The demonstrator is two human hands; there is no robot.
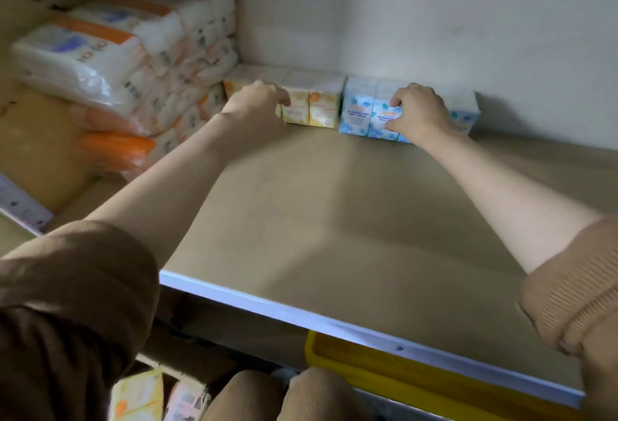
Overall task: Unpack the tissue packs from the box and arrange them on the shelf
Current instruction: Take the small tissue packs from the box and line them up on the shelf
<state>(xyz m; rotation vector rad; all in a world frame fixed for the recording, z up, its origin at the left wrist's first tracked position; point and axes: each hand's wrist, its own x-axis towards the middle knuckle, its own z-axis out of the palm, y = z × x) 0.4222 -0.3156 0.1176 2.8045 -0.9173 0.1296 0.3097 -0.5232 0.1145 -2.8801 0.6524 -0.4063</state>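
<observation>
A row of small tissue packs stands upright against the back wall of the shelf point(334, 213). The left ones are orange-and-white packs point(311, 106), the right ones blue-and-white packs point(359, 109). My left hand point(257, 103) rests on the left end of the orange packs, fingers curled against them. My right hand point(418, 113) grips a blue pack point(381, 120) in the row, thumb at its base and fingers on its top. One more blue pack point(465, 113) shows past my right hand. An orange pack point(137, 394) lies in the box at the bottom left.
Large plastic-wrapped tissue bundles point(127, 66) are stacked at the shelf's left, on a cardboard box point(36, 143). A yellow bin point(384, 367) sits below the shelf's white front edge point(301, 313). The shelf's front half is bare wood.
</observation>
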